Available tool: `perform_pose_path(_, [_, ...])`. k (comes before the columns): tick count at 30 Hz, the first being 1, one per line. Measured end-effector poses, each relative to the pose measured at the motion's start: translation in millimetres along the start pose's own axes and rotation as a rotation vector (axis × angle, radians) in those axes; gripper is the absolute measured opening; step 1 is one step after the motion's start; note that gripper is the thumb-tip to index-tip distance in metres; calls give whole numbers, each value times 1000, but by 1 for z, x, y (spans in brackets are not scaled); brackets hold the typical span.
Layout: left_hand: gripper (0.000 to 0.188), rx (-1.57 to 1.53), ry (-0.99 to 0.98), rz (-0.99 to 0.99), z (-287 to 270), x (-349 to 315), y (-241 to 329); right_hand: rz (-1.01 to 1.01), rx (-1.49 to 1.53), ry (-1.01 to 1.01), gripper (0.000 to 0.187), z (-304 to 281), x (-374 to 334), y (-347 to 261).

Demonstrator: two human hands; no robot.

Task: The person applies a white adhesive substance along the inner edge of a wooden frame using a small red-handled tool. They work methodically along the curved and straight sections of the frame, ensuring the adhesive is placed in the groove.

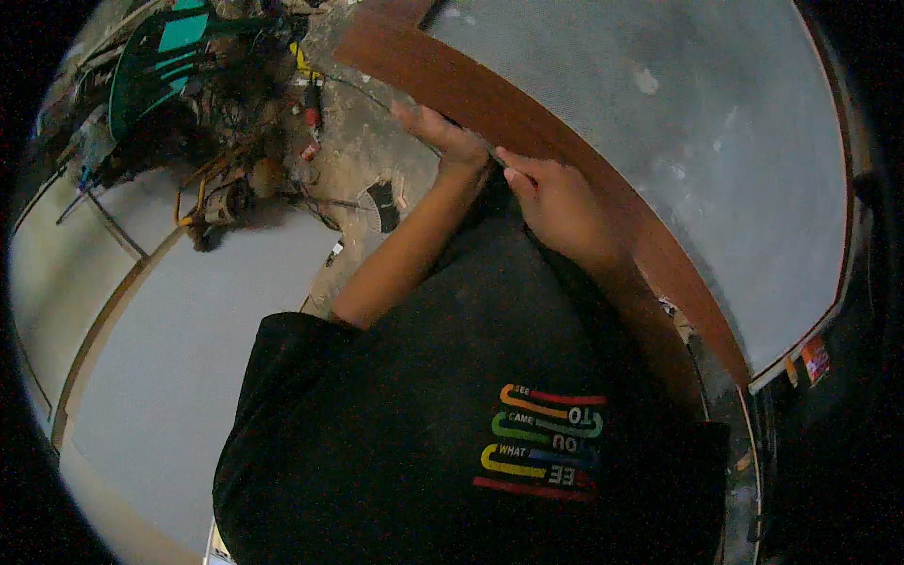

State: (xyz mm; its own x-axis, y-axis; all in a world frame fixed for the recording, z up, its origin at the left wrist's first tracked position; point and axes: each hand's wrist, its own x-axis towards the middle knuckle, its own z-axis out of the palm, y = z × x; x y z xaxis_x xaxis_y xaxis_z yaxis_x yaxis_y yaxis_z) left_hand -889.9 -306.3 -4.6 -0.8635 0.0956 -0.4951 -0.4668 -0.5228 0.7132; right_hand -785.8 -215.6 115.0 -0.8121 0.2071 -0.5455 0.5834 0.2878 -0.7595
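A long reddish-brown wooden board [443, 71] runs from the upper middle down to the right, and both my hands are at its near edge. My left hand [443, 137] has its fingers stretched out along that edge, the palm turned partly up. Just right of it, my right hand [565, 202] is closed with the index finger and thumb pointing at the left hand's wrist side. Whatever lies between those right fingers is too small and dark to make out. A large grey panel [678, 113] with pale smudges lies beyond the board.
At the upper left, a green plastic chair [184, 33] stands by a dark heap of clutter. A red-handled tool [312, 108], a yellow object [299, 58] and a black-and-white fan-shaped piece [380, 205] lie on the stained floor. A pale flat sheet [188, 358] fills the lower left.
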Motion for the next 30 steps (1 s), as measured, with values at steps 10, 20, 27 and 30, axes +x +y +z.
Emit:
perform_pose_path(10, [98,104,-14,139,5,4,-18,112,-57,-6,36,6,3,4])
perform_pose_path(20, [99,-117,15,10,15,-15,-21,87,-7,57,30,-5,-17,10])
perform_pose_path(27, [101,-19,-80,-32,6,-31,-24,178,-10,13,23,-8,-28,16])
perform_pose_path(30, [104,-77,-31,-13,11,-35,-30,201,-78,15,24,-13,-33,17])
